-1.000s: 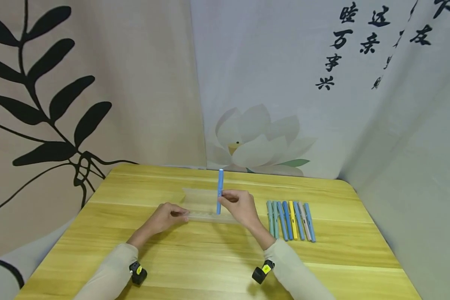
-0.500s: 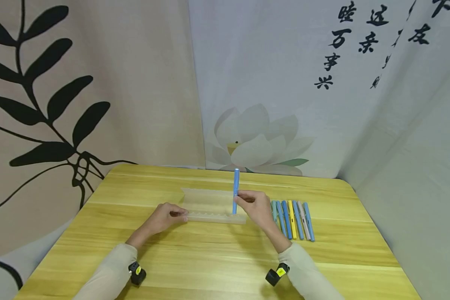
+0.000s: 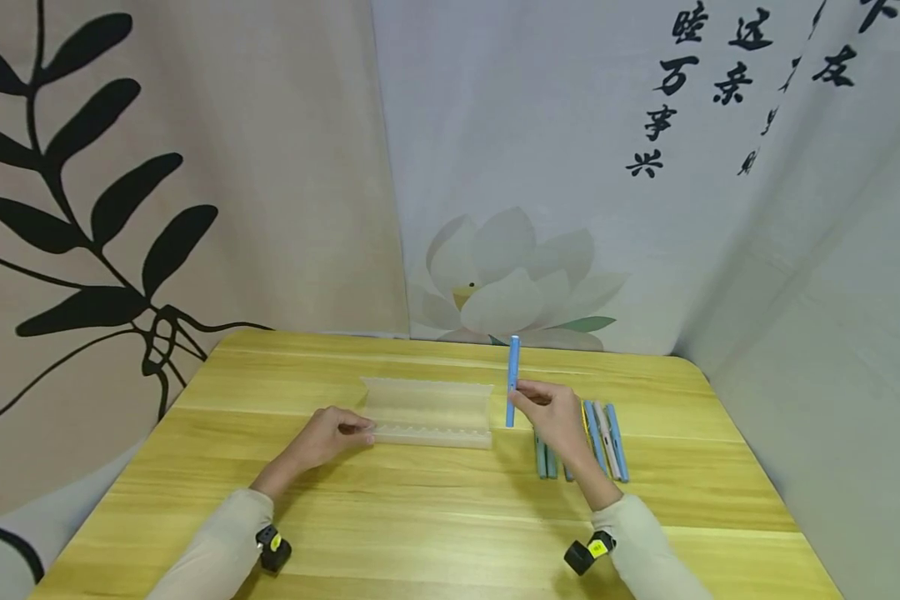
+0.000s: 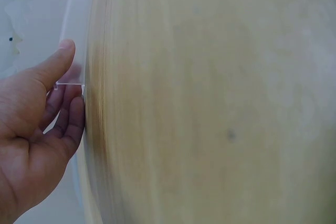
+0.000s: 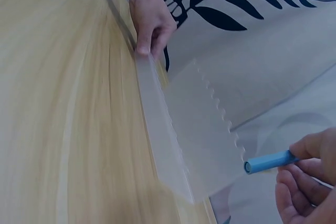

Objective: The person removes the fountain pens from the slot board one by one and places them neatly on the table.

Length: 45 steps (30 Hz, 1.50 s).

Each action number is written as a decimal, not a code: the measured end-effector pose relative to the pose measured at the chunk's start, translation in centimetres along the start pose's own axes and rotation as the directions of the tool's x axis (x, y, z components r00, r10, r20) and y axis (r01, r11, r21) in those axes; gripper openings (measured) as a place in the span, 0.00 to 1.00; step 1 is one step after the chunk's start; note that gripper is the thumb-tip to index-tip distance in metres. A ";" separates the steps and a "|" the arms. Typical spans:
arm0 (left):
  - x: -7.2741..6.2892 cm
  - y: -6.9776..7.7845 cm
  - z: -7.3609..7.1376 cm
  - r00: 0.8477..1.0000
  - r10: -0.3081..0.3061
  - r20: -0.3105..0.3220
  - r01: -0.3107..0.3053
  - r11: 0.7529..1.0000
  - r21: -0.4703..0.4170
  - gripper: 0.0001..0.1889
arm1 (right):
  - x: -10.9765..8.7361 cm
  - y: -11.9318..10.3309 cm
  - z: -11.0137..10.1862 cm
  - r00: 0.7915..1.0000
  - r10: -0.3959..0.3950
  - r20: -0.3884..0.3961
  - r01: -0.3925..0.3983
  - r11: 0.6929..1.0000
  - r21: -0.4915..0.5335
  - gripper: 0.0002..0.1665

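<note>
A clear plastic rack (image 3: 427, 404) with notched edges stands on the table. My left hand (image 3: 337, 435) pinches its left end, the thumb on top and fingers beneath, as the left wrist view shows. Just beyond the rack's right end, my right hand (image 3: 558, 417) holds a blue pen (image 3: 513, 367) nearly upright between thumb and fingers. In the right wrist view, one end of the blue pen (image 5: 270, 162) points at the rack's notched edge (image 5: 218, 106). Several coloured pens (image 3: 617, 442) lie side by side on the right, partly hidden behind the right hand and forearm.
The wooden table (image 3: 420, 525) has its back edge close to a printed curtain (image 3: 525, 125). More curtain (image 3: 832, 292) hangs along the right side. Each sleeve carries a small black wrist camera (image 3: 273, 547).
My right hand has moved right with the blue pen, from over the rack to past its right end, and now covers part of the pen row. The left hand stays on the rack.
</note>
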<state>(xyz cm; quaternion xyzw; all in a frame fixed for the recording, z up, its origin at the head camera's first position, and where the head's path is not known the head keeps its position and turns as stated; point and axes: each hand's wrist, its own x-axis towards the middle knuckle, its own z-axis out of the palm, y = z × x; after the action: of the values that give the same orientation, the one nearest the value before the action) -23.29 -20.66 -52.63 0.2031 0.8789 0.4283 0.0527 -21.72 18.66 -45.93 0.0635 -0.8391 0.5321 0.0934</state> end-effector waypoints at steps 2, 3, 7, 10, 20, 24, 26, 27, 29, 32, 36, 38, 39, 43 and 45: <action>0.1 -0.1 0.0 1.000 0.002 0.004 -0.002 1.000 -0.001 0.17 | -0.1 0.3 -0.7 1.000 0.021 -0.002 -0.021 1.000 -0.013 0.17; 0.1 -0.1 0.0 1.000 0.006 0.007 -0.006 1.000 -0.001 0.17 | -0.1 0.5 -1.0 1.000 0.026 -0.007 -0.027 0.999 -0.023 0.17; 0.1 -0.2 -0.1 1.000 0.011 0.008 -0.010 1.000 -0.007 0.17 | -0.2 1.0 -2.2 0.999 0.044 -0.023 -0.045 0.997 -0.064 0.19; 0.1 -0.2 -0.1 1.000 0.017 0.004 -0.017 1.000 -0.006 0.17 | -0.3 1.4 -3.0 0.998 0.050 -0.033 -0.052 0.995 -0.084 0.19; 0.2 -0.2 0.0 1.000 0.020 0.005 -0.019 1.000 -0.019 0.17 | -0.9 2.6 -5.6 0.993 0.097 -0.070 -0.105 0.986 -0.129 0.23; 0.2 -0.3 0.0 1.000 0.011 0.006 -0.011 1.000 -0.020 0.18 | -1.1 3.4 -6.6 0.989 0.117 -0.092 -0.130 0.979 -0.155 0.23; 0.2 -0.4 0.0 1.000 0.009 0.006 -0.009 1.000 -0.021 0.17 | -1.2 3.7 -7.1 0.987 0.122 -0.105 -0.139 0.976 -0.168 0.22; 0.2 -0.4 0.0 1.000 0.010 0.005 -0.010 1.000 -0.021 0.17 | -1.3 3.8 -7.4 0.986 0.125 -0.112 -0.144 0.974 -0.177 0.22; 0.2 -0.4 0.0 1.000 0.009 0.003 -0.009 1.000 -0.016 0.17 | -1.5 4.0 -8.0 0.984 0.130 -0.123 -0.152 0.969 -0.194 0.22; 0.1 -0.4 0.0 1.000 0.008 0.001 -0.008 1.000 -0.008 0.17 | -1.8 4.3 -8.8 0.980 0.143 -0.136 -0.171 0.960 -0.220 0.23; 0.0 -0.4 0.0 1.000 -0.001 0.000 0.001 1.000 -0.004 0.16 | -2.2 4.8 -9.7 0.975 0.168 -0.145 -0.199 0.950 -0.242 0.26; -0.1 -0.3 0.0 1.000 -0.007 -0.001 0.007 1.000 -0.005 0.16 | -2.4 5.1 -10.1 0.973 0.174 -0.154 -0.208 0.945 -0.251 0.25; -0.1 -0.3 0.0 1.000 -0.006 -0.002 0.006 1.000 -0.002 0.16 | -2.5 5.3 -10.3 0.972 0.174 -0.159 -0.211 0.943 -0.257 0.25; -0.2 -0.3 0.0 1.000 0.005 -0.003 -0.005 1.000 0.008 0.16 | -2.8 5.7 -11.1 0.968 0.179 -0.178 -0.225 0.932 -0.286 0.24; -0.2 -0.4 0.0 1.000 0.010 -0.005 -0.010 1.000 0.016 0.16 | -2.9 5.9 -11.6 0.966 0.186 -0.182 -0.235 0.924 -0.303 0.24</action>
<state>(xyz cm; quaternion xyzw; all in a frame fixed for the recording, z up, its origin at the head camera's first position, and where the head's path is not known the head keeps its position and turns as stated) -23.27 -20.94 -52.93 0.2069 0.8814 0.4221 0.0469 -19.06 31.67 -46.98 -0.0834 -0.9071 0.3983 0.1072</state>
